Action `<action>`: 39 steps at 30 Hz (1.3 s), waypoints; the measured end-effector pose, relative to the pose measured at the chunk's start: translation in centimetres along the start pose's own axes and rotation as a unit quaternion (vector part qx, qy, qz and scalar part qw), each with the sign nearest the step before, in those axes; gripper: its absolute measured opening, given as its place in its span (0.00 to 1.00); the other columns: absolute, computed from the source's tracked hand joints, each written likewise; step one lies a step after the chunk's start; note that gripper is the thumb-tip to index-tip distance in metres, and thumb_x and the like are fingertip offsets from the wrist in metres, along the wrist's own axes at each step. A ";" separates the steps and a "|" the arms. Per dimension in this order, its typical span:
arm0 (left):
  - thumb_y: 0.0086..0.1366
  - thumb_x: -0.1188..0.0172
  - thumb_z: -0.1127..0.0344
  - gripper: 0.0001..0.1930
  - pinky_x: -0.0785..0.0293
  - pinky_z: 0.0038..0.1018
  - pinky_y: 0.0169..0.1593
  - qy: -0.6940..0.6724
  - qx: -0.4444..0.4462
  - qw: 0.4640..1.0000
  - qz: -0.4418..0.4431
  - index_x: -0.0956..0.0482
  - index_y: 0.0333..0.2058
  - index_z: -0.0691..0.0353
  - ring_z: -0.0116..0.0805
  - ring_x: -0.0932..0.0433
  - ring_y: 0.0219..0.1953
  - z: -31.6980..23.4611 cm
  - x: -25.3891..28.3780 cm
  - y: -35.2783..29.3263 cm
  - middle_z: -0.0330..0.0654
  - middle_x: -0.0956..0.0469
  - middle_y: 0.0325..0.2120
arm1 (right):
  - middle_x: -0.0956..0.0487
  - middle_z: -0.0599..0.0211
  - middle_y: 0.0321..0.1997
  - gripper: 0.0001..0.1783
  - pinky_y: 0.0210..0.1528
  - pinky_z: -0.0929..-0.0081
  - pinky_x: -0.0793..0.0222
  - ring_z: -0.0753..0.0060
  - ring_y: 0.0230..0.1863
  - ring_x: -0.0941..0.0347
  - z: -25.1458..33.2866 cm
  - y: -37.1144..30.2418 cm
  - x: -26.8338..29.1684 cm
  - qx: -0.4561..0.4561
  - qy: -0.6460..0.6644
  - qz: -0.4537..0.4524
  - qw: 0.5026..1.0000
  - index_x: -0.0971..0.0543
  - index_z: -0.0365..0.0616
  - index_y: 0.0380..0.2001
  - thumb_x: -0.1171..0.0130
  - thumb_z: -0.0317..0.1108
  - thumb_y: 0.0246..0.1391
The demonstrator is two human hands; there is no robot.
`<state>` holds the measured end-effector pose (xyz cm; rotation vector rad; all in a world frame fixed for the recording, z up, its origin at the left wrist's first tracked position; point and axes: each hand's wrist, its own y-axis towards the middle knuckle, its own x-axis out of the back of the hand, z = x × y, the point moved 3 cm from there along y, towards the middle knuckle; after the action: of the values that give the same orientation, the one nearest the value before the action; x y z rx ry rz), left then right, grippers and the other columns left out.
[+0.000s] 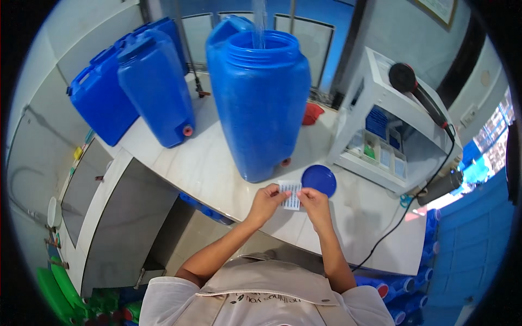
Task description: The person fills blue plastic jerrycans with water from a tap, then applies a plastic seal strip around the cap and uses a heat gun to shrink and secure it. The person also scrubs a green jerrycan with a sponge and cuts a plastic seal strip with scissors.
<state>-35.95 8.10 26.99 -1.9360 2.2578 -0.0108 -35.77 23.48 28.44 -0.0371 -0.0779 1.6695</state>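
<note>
One small white sheet (291,196), rectangular and lined with rows of dark print, is held up over the worktop (350,231) near its front edge, the left hand (265,203) pinching its left side between thumb and bent fingers, the right hand (316,206) closed on its right side. Just beyond it I count one round blue lid (319,180) and one tall blue container (265,108), water (260,19) pouring into its open mouth; farther left stand at least two more blue containers (154,89).
</note>
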 end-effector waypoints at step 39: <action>0.66 0.64 0.47 0.26 0.33 0.30 0.51 -0.206 -0.240 0.943 -0.100 0.27 0.45 0.62 0.34 0.27 0.44 -21.4 62.2 30.6 0.43 0.25 0.39 | 0.58 0.43 0.68 0.34 0.64 0.58 0.56 0.53 0.68 0.55 9.6 13.4 -37.8 0.211 -0.083 0.101 0.969 0.53 0.42 0.64 0.55 0.39 0.60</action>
<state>-77.79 -50.37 37.04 -2.1202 1.8930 0.9082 -45.96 -15.73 36.24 0.4297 0.1621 1.8596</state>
